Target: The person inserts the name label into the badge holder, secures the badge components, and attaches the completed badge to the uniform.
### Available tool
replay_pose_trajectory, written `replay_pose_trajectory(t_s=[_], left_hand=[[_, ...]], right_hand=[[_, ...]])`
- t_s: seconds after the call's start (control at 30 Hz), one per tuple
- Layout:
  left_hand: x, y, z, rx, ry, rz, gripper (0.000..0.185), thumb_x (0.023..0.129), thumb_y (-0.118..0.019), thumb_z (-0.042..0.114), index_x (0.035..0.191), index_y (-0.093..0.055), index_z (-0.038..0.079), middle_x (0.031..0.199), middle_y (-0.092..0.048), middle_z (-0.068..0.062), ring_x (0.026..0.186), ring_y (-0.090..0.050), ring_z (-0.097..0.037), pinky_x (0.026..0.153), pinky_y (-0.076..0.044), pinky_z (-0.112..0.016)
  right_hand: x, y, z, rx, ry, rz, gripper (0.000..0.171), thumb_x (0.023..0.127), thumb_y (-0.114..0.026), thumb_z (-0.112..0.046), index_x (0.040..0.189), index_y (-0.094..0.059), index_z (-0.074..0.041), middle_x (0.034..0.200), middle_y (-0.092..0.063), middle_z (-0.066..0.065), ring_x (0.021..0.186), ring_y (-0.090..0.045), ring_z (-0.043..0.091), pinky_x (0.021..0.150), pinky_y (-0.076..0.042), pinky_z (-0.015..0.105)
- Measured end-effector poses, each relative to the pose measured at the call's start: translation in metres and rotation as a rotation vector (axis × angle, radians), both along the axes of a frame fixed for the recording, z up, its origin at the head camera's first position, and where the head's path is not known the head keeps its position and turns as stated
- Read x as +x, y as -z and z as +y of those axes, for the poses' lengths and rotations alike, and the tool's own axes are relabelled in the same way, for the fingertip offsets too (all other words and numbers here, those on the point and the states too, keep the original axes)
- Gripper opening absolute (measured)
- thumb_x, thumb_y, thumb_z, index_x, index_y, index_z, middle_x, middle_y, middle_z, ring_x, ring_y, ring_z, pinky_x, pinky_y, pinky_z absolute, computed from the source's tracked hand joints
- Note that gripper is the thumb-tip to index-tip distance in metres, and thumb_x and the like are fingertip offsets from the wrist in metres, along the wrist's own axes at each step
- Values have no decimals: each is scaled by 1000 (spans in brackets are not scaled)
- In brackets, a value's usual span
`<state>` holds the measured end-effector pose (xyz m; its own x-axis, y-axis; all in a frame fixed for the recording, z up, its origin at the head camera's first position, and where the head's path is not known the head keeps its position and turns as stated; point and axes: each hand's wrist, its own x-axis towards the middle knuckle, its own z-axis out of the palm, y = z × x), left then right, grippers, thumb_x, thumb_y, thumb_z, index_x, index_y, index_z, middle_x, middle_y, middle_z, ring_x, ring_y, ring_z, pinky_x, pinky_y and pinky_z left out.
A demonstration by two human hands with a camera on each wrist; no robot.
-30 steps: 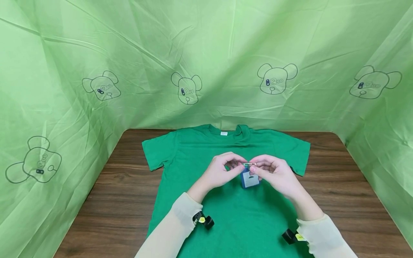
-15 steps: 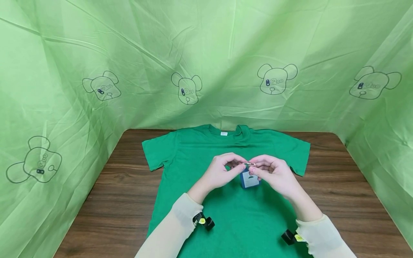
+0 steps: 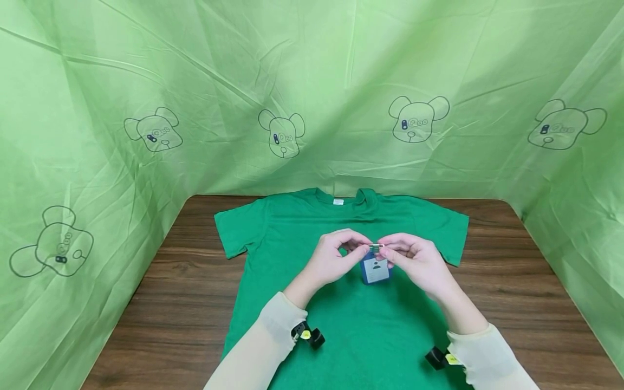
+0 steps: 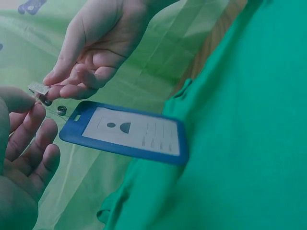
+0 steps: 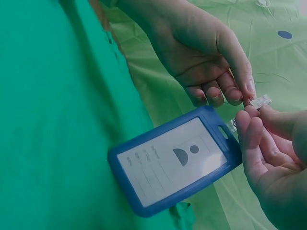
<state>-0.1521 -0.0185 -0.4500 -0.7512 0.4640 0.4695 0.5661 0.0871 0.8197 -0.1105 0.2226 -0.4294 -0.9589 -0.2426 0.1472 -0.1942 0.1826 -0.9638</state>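
Between the fingertips of both hands is a small metal badge clip (image 3: 375, 247), held above the shirt. My left hand (image 3: 338, 257) pinches its left end with thumb and forefinger. The right hand (image 3: 411, 260) pinches the other end the same way. From the clip hangs a blue ID badge holder (image 4: 129, 132) with a white card, its printed figure facing up toward the person. In the right wrist view the holder (image 5: 175, 160) tilts over the cloth, and the fingers partly cover the clip (image 5: 260, 101). A green T-shirt (image 3: 351, 336) lies spread under both hands.
A dark wood-grain table (image 3: 166, 292) carries the shirt, whose collar (image 3: 336, 196) lies near the far edge. Light green cloth (image 3: 312, 65) with bear-head outlines rises behind and on both sides.
The clip has turned between the fingertips, from a thin bar to a broader face. The badge holder has swung slightly left, showing more of its card. Both hands stay nearly in place.
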Motion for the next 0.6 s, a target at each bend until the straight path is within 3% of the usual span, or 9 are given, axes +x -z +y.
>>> replay_pose_trajectory(t_s=[0.2, 0.6], left_hand=[[1, -2, 0, 5, -6, 11, 10, 105, -73, 11, 112, -80, 8, 103, -78, -3, 87, -69, -6, 79, -62, -29], [6, -3, 4, 18, 14, -52, 11, 107, -72, 13, 115, -78, 8, 100, -76, -3, 85, -66, -6, 76, -61, -30]], right_hand=[[0, 0, 0, -24, 44, -21, 20, 107, -71, -5, 120, -72, 10, 103, -83, 8, 92, -80, 14, 76, -64, 28], [2, -4, -3, -11, 63, -26, 20, 104, -75, -4, 116, -73, 11, 99, -81, 5, 80, -75, 17, 74, -64, 28]])
